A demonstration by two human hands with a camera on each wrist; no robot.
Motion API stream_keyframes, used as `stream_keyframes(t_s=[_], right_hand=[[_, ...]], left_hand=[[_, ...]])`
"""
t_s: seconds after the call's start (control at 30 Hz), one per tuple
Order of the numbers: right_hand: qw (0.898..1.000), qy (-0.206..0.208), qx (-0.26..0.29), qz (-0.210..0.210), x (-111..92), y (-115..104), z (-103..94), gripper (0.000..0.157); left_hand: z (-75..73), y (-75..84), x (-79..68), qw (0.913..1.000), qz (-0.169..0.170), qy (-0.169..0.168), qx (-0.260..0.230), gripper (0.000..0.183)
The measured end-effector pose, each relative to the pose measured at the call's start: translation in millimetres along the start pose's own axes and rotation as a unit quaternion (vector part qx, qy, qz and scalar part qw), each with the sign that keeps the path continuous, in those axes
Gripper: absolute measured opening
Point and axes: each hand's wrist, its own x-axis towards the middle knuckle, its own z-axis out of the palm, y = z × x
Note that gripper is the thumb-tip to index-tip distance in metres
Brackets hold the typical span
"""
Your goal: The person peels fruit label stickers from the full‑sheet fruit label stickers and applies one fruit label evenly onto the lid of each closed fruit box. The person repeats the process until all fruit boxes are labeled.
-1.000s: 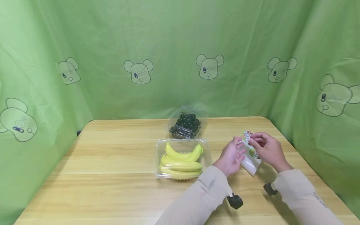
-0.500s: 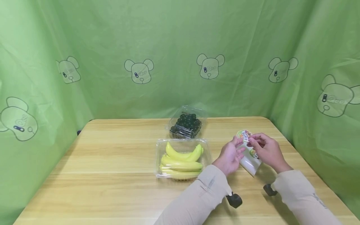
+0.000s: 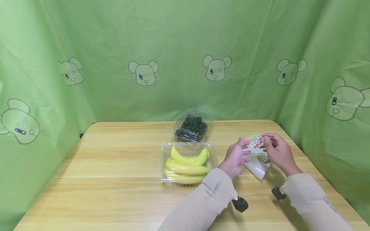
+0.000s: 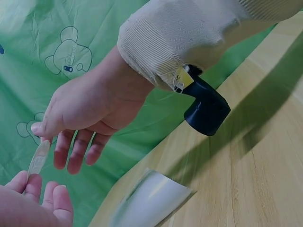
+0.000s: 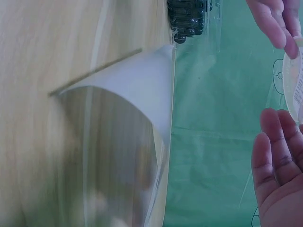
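A round printed fruit sticker (image 3: 256,141) is stretched between both hands. My left hand (image 3: 234,158) pinches its left edge with thumb and forefinger. At its right edge, the thumb and forefinger of my right hand (image 3: 280,154) pinch it. The left wrist view shows the sticker (image 4: 39,158) nearly edge-on, the right hand (image 4: 90,106) above and the left hand (image 4: 35,203) below. Beneath the hands lies a curled white backing sheet (image 3: 258,168), bearing another round sticker (image 3: 263,157). In the right wrist view the sheet (image 5: 128,80) arches off the table; that view cuts off the right-hand pinch.
Left of the hands stands a clear plastic box (image 3: 164,154) with yellow bananas (image 3: 186,169) inside. Behind it is another clear box (image 3: 206,115) of dark grapes (image 3: 192,125). Green curtains (image 3: 179,38) surround the wooden table (image 3: 110,160) at the back and sides.
My right hand has shifted slightly right and turned the sticker, which now faces up more broadly. My left fingers have come onto its left edge. More of the second sticker shows.
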Motion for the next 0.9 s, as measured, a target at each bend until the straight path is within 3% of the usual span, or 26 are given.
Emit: stream_keyframes(t_s=[0.17,0.37,0.9], right_hand=[[1.0,0.01,0.002,0.005,-1.0,0.3,0.8,0.03],[1.0,0.025,-0.003,-0.008,-0.2,1.7,1.8,0.023],[0.999,0.018,0.022,-0.036,-0.6,1.7,3.1,0.024]], left_hand=[[0.1,-0.5,-0.4,0.9994,0.003,0.007,0.035,0.039],[-1.4,1.0,0.5,0.999,0.006,0.011,0.044,0.037],[-4.0,2.6,3.9,0.9996,0.005,0.017,0.021,0.033]])
